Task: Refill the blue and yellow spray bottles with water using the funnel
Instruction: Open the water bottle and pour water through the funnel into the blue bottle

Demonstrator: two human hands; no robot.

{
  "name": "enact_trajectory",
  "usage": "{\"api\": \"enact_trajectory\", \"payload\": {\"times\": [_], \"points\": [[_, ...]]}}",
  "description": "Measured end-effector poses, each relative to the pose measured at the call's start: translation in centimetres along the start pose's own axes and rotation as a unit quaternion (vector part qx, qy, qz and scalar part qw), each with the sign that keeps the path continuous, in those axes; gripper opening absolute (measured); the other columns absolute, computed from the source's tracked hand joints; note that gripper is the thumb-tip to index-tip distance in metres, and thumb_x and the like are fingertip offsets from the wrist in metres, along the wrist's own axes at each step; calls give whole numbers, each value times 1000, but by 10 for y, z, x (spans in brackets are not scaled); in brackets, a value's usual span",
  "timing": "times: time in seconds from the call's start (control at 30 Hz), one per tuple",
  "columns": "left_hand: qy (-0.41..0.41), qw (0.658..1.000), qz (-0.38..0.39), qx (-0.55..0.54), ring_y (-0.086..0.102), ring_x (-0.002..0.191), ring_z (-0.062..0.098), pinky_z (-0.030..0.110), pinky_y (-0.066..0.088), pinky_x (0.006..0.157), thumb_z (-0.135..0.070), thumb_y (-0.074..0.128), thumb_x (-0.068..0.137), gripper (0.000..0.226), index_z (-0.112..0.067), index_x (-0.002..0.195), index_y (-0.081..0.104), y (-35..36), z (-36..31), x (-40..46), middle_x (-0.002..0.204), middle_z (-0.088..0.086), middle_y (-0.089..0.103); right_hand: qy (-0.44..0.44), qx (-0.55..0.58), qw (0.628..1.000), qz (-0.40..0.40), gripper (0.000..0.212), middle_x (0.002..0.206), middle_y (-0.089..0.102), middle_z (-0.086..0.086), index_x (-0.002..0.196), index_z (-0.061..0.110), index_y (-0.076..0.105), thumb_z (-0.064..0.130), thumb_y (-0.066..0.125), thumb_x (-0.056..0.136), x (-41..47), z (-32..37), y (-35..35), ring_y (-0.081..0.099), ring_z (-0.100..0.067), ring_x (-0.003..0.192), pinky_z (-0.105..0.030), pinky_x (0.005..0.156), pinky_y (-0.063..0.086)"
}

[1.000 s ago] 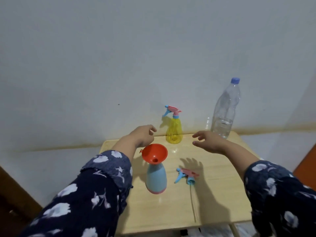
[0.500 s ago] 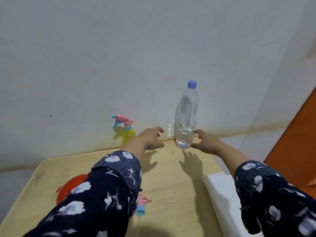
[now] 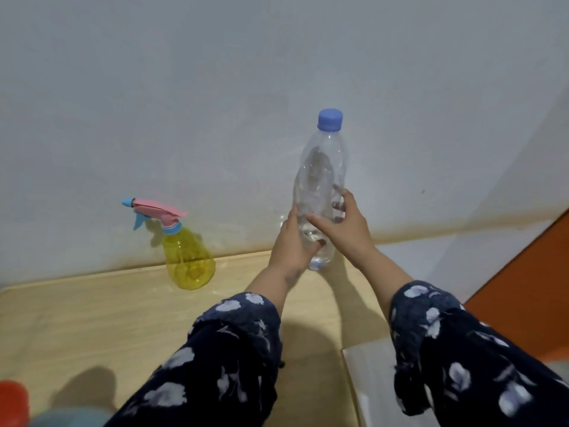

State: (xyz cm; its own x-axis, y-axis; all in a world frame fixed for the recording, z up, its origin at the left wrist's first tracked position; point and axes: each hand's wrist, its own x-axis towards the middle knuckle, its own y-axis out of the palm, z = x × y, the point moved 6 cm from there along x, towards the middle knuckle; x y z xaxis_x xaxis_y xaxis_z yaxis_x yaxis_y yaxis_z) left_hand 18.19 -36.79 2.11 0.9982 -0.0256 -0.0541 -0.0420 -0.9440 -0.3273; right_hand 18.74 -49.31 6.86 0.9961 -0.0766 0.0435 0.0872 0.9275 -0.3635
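We see a pale, bluish-white wall [image 3: 215, 87] filling the upper part of the view, with a yellowish stained band along its foot. A light wooden table [image 3: 92, 318] stands against it. To the right lies a white floor [image 3: 462, 257], and beyond it an orange surface [image 3: 529, 288].

No readable text, label, brand, number or sign shows on anything in view.
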Motion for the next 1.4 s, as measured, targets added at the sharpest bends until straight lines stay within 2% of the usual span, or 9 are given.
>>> {"api": "enact_trajectory", "payload": {"times": [0.03,0.2,0.4,0.57,0.83,1.07,1.2,1.33,1.4], "points": [[-3,1000,-11,-6,57,121,16,44,51,98,-44,70,56,103,-32,149,25,1,3,2,141,-5,49,-2,5,1000,-9,81,127,56,6,140,36,34,40,79,72,0,0,-1,61,-14,110,-21,74,53],[-5,999,-44,27,53,126,18,45,48,101,-26,75,71,93,-26,151,25,-7,-4,-19,146,-3,45,-10,-2,1000,-21,75,116,55,7,135,38,40,44,78,71,-12,3,-1,62,-17,110,-38,92,53],[-1,997,-65,50,55,123,15,43,51,96,-30,84,72,94,-32,148,29,-30,-10,-67,142,-9,49,-21,8,999,-26,72,100,52,21,133,39,42,39,79,71,-58,20,3,63,-17,101,-33,88,52],[3,996,-69,64,58,120,15,43,51,95,-37,85,68,95,-35,146,30,-47,-5,-128,137,-10,53,-19,15,999,-25,75,114,55,4,131,42,42,45,81,66,-121,32,12,60,-17,104,-40,97,49],[9,996,-62,65,61,115,16,43,52,93,-31,86,67,95,-32,146,33,-65,17,-226,133,-8,57,0,12,999,-40,82,121,57,-2,132,43,42,53,78,59,-234,39,29,59,-21,112,-42,99,48],[0,998,-48,35,62,112,15,42,52,93,-17,82,73,90,-28,147,33,-71,36,-281,132,-7,56,18,19,999,-39,77,121,56,0,130,43,41,45,82,65,-294,35,41,61,-20,106,-32,87,53],[-5,999,-33,8,57,112,9,39,52,94,-11,81,74,91,-27,148,31,-70,43,-294,135,-8,54,16,21,999,-34,82,121,55,6,124,47,40,55,80,53,-314,34,44,60,-17,107,-36,90,53],[-9,999,-5,40,49,130,18,44,47,102,-32,84,72,106,-33,152,14,-68,38,-297,148,-8,44,12,-12,999,46,81,128,50,7,134,32,38,35,85,67,-313,47,40,53,-11,115,-24,90,45],[21,998,-5,60,41,138,20,43,43,105,-46,82,71,116,-40,151,-2,-72,25,-299,156,-8,31,4,-30,997,75,80,140,48,3,136,25,40,42,82,69,-309,64,28,50,-11,124,-24,96,44]]}}
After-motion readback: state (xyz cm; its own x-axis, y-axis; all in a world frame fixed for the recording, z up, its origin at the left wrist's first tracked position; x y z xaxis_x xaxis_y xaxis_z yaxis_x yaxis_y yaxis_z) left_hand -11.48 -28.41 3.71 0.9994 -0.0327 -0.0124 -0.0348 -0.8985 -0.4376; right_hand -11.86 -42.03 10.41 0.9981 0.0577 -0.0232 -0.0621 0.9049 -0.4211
